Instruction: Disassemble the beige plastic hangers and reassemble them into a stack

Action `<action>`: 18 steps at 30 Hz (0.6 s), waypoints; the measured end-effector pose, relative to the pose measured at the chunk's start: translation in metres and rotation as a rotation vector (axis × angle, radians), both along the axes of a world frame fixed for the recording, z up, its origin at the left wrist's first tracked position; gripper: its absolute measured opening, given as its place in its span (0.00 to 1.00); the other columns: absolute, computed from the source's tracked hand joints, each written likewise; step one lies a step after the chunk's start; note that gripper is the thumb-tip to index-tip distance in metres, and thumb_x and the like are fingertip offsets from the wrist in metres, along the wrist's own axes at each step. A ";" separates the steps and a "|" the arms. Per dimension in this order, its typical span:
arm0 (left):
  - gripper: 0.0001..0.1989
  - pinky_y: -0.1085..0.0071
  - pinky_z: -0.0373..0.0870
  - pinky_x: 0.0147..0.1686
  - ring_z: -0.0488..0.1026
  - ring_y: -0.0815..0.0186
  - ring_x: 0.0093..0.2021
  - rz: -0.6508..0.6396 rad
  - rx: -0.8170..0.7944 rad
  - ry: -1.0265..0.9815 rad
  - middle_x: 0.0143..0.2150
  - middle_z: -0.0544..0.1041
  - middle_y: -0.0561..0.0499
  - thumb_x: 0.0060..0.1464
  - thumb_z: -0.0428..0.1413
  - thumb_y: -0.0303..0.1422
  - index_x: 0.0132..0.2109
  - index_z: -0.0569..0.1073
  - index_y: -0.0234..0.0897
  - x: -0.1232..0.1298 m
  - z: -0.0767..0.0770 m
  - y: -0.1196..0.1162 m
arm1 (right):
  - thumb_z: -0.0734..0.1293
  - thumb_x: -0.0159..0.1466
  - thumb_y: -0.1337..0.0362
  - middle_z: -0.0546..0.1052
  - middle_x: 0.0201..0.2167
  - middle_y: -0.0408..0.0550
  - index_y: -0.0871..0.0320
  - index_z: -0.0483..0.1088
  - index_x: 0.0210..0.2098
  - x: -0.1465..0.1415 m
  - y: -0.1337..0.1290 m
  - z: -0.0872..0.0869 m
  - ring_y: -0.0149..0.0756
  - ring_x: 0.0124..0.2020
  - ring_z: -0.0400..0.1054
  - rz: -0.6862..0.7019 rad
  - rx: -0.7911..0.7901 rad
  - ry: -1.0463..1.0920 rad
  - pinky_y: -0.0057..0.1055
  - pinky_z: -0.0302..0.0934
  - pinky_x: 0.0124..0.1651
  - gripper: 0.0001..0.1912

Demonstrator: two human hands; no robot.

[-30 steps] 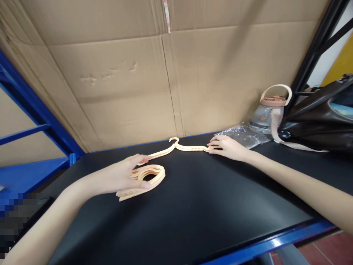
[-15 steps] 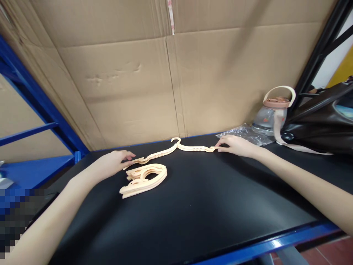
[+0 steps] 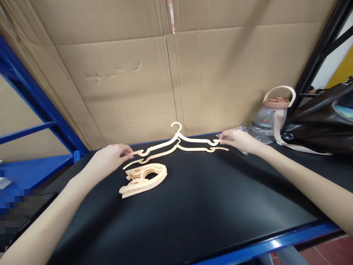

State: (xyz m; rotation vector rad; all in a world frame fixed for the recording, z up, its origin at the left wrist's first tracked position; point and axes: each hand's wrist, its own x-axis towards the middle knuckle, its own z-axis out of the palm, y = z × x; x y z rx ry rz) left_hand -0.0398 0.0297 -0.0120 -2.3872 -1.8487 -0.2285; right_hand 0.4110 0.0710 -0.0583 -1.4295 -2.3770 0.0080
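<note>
A cream folding clothes hanger (image 3: 162, 146), spread wide with its hook up, is held above the black tabletop between my two hands. My left hand (image 3: 114, 156) pinches its left arm tip, and my right hand (image 3: 237, 140) pinches the right tip. Just beneath it, a second unfolded hanger (image 3: 163, 152) of the same kind lies on the table. Nearer to me, a stack of folded hangers (image 3: 146, 180) rests by the left end of the unfolded one.
Cardboard (image 3: 124, 84) walls off the back of the black table (image 3: 206, 206). At the right stand a clear bottle (image 3: 266, 119) with a strap, crumpled plastic wrap (image 3: 249, 138) and a dark bag (image 3: 317, 121). A blue frame (image 3: 41, 99) rises at left.
Both hands have raised one unfolded hanger up and away from another lying below it. The lower hanger and the folded stack have stayed in place.
</note>
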 end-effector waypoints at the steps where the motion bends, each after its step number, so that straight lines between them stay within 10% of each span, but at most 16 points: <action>1: 0.16 0.65 0.65 0.37 0.74 0.52 0.40 0.009 0.029 -0.009 0.39 0.79 0.46 0.55 0.48 0.45 0.37 0.74 0.41 0.002 0.002 -0.002 | 0.60 0.64 0.56 0.78 0.35 0.47 0.54 0.72 0.34 0.000 -0.001 0.003 0.41 0.37 0.71 -0.012 0.015 0.016 0.34 0.60 0.38 0.12; 4: 0.17 0.62 0.65 0.40 0.74 0.50 0.41 0.038 0.109 -0.143 0.40 0.78 0.46 0.53 0.51 0.47 0.38 0.75 0.40 0.007 0.008 -0.005 | 0.59 0.65 0.53 0.78 0.35 0.47 0.54 0.71 0.36 0.004 -0.004 0.011 0.41 0.37 0.71 -0.078 0.088 0.074 0.33 0.60 0.37 0.14; 10: 0.18 0.62 0.70 0.47 0.73 0.55 0.43 0.120 0.029 -1.025 0.36 0.79 0.49 0.36 0.65 0.44 0.33 0.78 0.36 0.015 0.016 -0.007 | 0.62 0.62 0.47 0.79 0.34 0.48 0.54 0.72 0.33 0.020 -0.005 0.028 0.43 0.36 0.72 -0.132 0.160 0.174 0.35 0.60 0.36 0.17; 18: 0.09 0.65 0.72 0.48 0.74 0.61 0.45 0.133 0.036 -1.439 0.35 0.79 0.49 0.45 0.61 0.36 0.34 0.74 0.36 0.013 0.022 -0.005 | 0.72 0.50 0.47 0.79 0.31 0.48 0.54 0.75 0.30 0.032 -0.018 0.049 0.43 0.34 0.72 -0.065 -0.011 0.559 0.37 0.64 0.37 0.18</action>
